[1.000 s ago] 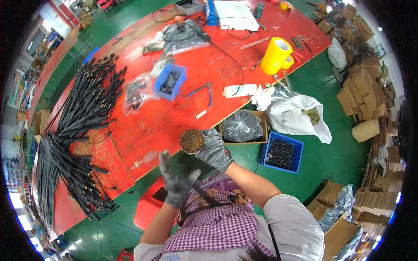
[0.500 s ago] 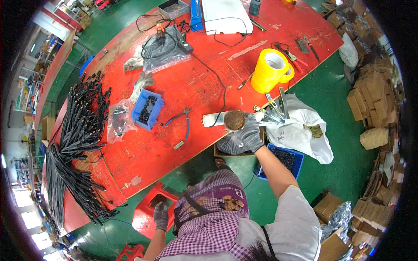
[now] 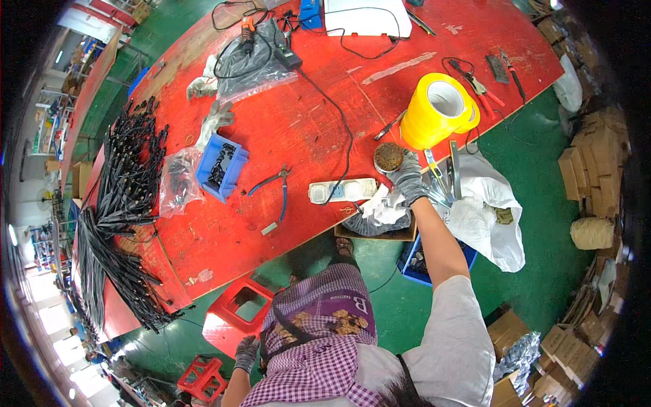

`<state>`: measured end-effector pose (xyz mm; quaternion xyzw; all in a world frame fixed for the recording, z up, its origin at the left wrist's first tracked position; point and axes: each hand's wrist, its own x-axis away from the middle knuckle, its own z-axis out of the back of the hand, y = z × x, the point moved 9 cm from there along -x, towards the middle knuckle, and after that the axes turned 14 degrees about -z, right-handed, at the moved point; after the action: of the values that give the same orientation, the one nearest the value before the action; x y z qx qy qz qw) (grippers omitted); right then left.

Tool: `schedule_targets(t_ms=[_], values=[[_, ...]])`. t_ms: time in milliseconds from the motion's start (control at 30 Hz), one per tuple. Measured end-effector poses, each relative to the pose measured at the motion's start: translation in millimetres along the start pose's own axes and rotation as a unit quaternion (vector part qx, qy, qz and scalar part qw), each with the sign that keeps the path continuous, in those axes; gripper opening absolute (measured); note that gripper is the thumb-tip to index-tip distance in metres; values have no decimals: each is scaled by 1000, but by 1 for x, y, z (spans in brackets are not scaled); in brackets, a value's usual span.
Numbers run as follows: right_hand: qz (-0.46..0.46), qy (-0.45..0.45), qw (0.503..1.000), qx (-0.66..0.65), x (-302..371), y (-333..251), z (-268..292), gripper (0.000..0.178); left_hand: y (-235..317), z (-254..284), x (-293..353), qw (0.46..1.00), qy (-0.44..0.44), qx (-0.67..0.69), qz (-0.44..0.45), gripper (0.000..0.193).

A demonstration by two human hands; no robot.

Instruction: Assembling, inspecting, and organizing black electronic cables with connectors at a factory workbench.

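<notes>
A round can with a mottled brown top point(image 3: 388, 157) is at the red table's near edge. My right hand point(image 3: 408, 180), in a grey glove, is closed round its right side. Just below lies crumpled white paper point(image 3: 384, 206), over black plastic in an open cardboard box point(image 3: 378, 233). To the left of the can is a white power strip point(image 3: 343, 190) with a dark cord. My left hand point(image 3: 247, 353), also gloved, hangs low beside a red plastic stool point(image 3: 227, 329), its fingers loosely extended. It holds nothing that I can see.
Yellow tape rolls point(image 3: 434, 112) stand right of the can, near a box cutter point(image 3: 434, 165). Blue-handled pliers point(image 3: 278, 186) and a blue bin of black parts point(image 3: 222, 167) lie left. Black cables point(image 3: 122, 230) cover the left end. A white sack point(image 3: 481, 217) and another blue bin point(image 3: 415, 261) are at right.
The can and my right hand have moved farther over the table, up and to the right. White paper now shows above the box. My left hand has shifted toward the stool's near corner.
</notes>
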<state>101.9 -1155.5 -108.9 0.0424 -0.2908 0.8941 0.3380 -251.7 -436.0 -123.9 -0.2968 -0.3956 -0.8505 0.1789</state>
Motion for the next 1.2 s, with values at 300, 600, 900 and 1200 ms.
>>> schedule_targets(t_ms=[300,600,900,1200], values=[[29,-36,999,8,-21,3,-22,46,48,-8,28,998,18,35,49,29],[-6,53,998,12,-17,16,-7,52,73,-15,31,992,-18,-123,18,31],[101,14,991,-88,-24,46,-10,46,77,-21,54,983,-38,-182,6,35],[86,-23,994,62,-23,41,-6,33,9,-42,90,992,54,30,108,28]])
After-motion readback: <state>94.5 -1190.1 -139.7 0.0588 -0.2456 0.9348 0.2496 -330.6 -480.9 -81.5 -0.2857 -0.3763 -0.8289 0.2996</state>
